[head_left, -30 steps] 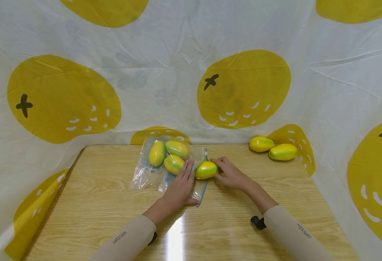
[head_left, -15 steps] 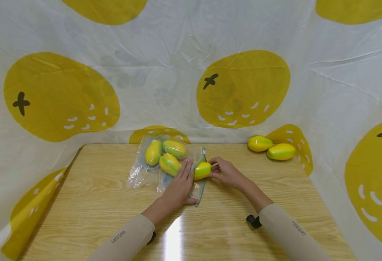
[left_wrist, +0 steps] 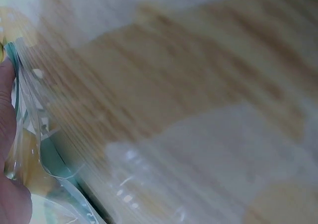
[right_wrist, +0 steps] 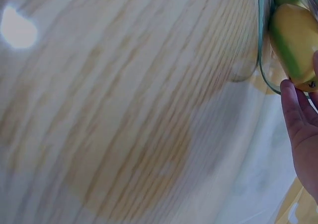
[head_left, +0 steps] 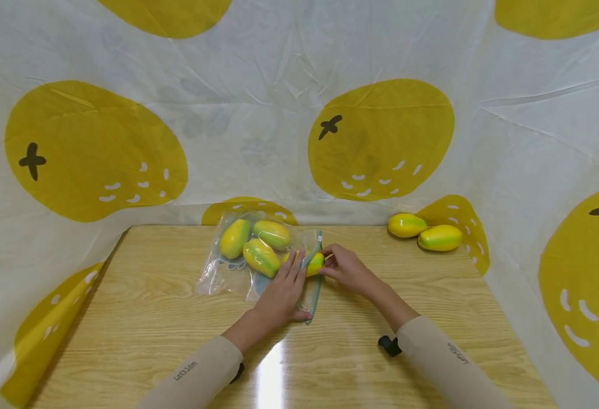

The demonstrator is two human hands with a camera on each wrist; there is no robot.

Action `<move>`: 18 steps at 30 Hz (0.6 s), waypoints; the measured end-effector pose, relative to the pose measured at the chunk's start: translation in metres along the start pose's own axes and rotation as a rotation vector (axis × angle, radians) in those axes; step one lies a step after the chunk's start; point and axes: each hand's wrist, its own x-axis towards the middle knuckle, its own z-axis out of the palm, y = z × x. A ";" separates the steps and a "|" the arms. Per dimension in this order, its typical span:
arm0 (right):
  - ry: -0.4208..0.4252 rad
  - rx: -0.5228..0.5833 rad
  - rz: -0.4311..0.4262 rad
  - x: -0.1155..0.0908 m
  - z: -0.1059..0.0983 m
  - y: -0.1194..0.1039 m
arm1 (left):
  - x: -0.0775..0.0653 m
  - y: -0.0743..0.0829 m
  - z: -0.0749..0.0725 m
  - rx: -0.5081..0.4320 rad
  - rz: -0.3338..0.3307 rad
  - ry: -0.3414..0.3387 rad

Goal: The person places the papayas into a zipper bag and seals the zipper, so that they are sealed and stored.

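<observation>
A clear plastic zip bag (head_left: 217, 279) lay on the light-grained wooden table (head_left: 407, 295), before a white fruit-printed cloth (head_left: 258, 142). Three yellow-green oval fruits (head_left: 261, 257) lay inside; a fourth yellow-green oval fruit (head_left: 315, 264) sat in its right-hand mouth, between left hand (head_left: 281, 292) and right hand (head_left: 349, 268). Two loose yellow-green oval fruits (head_left: 440, 238) lay far right, side by side.

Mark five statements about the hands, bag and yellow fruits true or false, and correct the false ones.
1. The left hand rests on the clear bag. True.
2. The right hand touches nothing. False: its fingers are on the fruit at the bag's mouth.
3. Two loose fruits lie at the table's far right. True.
4. The bag's mouth faces left. False: it faces right.
5. Three other fruits lie fully inside the bag. True.
</observation>
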 end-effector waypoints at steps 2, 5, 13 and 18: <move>0.013 -0.005 -0.005 0.001 0.001 -0.001 | 0.000 0.000 0.000 0.013 0.001 -0.005; 0.031 -0.026 -0.024 0.001 0.003 -0.002 | 0.000 0.000 0.000 0.038 0.004 -0.006; 0.097 -0.034 0.014 0.007 0.007 0.000 | -0.001 0.000 0.000 0.043 0.019 0.018; 0.119 -0.038 0.065 0.014 0.004 -0.001 | -0.001 -0.001 -0.001 0.054 0.025 0.019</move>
